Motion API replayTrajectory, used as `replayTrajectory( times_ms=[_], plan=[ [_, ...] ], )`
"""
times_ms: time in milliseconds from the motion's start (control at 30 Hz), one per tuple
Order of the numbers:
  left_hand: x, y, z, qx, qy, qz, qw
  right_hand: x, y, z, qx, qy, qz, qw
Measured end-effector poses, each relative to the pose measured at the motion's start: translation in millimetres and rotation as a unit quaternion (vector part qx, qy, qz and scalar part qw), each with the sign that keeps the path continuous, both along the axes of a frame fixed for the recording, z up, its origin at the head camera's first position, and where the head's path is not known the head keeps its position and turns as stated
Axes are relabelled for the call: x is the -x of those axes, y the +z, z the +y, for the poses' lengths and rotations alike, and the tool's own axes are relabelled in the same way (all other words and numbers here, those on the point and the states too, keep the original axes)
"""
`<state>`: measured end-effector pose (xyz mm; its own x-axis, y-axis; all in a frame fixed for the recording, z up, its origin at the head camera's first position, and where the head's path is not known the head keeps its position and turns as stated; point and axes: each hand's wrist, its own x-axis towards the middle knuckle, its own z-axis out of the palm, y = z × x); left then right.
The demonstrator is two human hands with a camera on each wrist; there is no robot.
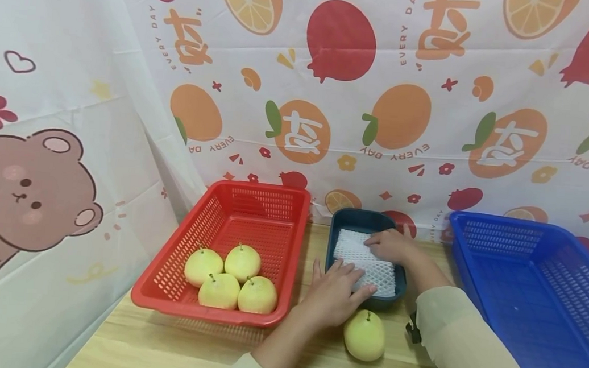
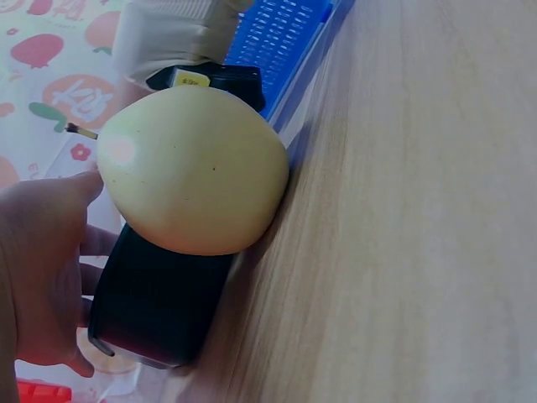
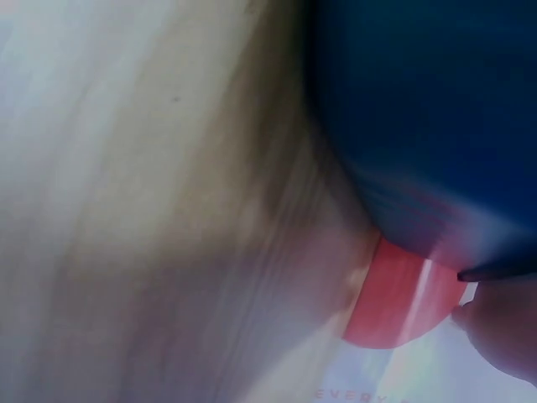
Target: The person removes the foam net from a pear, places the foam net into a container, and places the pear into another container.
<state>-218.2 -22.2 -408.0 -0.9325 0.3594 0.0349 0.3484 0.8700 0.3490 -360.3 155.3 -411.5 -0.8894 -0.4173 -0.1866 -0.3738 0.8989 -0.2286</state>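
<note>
A dark green tray stands on the table with white foam netting lying inside it. My left hand reaches over the tray's near left side, fingers spread and touching the netting. From the right, my right hand rests its fingertips on the netting's far part. A yellow pear sits in front of the tray, just below the left hand. In the left wrist view the same pear covers part of the tray. The right wrist view is blurred, showing the tray's side and a bit of hand.
On the left, a red basket holds several yellow pears. A blue basket stands at the right, beside the right forearm. Behind them hangs a fruit-print cloth, with a bear-print cloth along the left side.
</note>
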Motion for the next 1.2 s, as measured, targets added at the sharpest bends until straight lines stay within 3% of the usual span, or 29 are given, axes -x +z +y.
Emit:
replayTrajectory(
  times_ms=[233,367,500,600,700,867,967,1067,1200],
  plan=[
    [-0.7,-2.3,2.2,0.002,-0.002,-0.005,1.0000,-2.4,0.4,-3.2,-0.011,-0.005,-0.004,1.000],
    [-1.2,-1.6,3.4,-0.003,-0.004,-0.011,0.9999,-8.1,5.7,2.3,0.055,-0.016,0.042,0.998],
    [-1.0,1.7,3.0,-0.006,0.001,-0.010,0.9999,-14.2,15.9,10.3,0.135,-0.026,0.099,0.985],
    [-1.5,3.1,1.6,-0.011,0.002,-0.007,0.9999,-23.5,23.6,17.0,0.182,-0.036,0.104,0.977],
    [-1.9,3.2,0.4,-0.020,0.003,-0.005,0.9998,-41.8,30.7,22.2,0.221,-0.042,0.100,0.969],
    [-0.9,1.0,1.9,-0.026,0.006,0.001,0.9996,-89.0,40.0,29.1,0.263,-0.017,0.108,0.959],
    [-0.2,0.2,2.4,-0.028,0.008,0.012,0.9995,-117.7,44.8,30.7,0.267,0.019,0.070,0.961],
    [-0.6,-0.6,2.5,-0.027,0.008,0.023,0.9993,-141.1,46.8,28.3,0.267,0.060,-0.003,0.962],
    [-1.3,-2.4,3.6,-0.030,0.009,0.032,0.9990,-156.3,42.1,20.1,0.260,0.113,-0.045,0.958]
  ],
)
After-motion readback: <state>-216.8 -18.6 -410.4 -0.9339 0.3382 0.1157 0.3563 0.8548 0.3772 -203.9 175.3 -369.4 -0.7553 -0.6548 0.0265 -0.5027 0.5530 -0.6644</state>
